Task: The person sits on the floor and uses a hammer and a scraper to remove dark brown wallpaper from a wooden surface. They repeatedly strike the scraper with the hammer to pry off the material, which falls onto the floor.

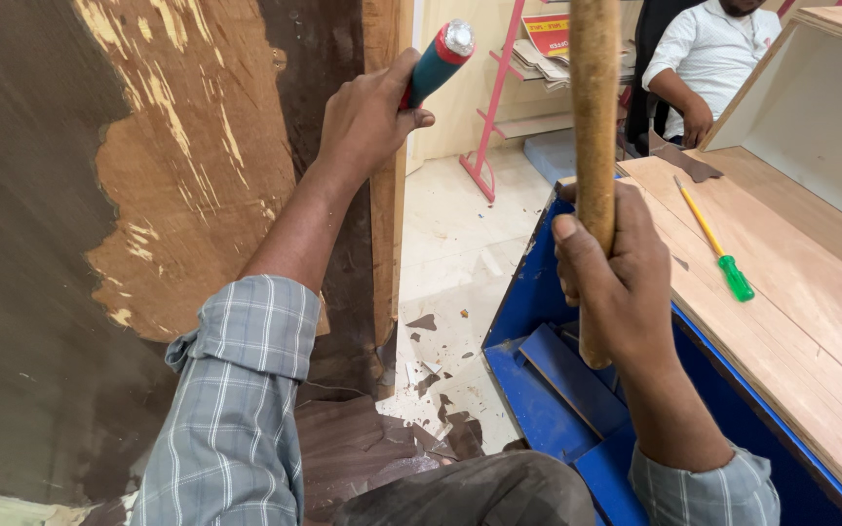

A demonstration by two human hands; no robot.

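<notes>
Left hand (pixel 367 117) fisted round chisel (pixel 438 60) at board's (pixel 382 224) right edge, right hand (pixel 608 273) clamped on hammer handle (pixel 593 146); strike looks best square, blade flat under veneer (pixel 41 244).

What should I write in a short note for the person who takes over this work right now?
Left hand: closed on the teal-and-red tool handle, held at the edge of the upright wooden panel.
Right hand: closed on a raised wooden handle; its head is out of view.
Done: dark veneer is off a large patch of the panel; chips lie on the floor.
Left: dark veneer covers the rest.
Nearby: green-handled screwdriver on the plywood bench; another person sits behind.
</notes>
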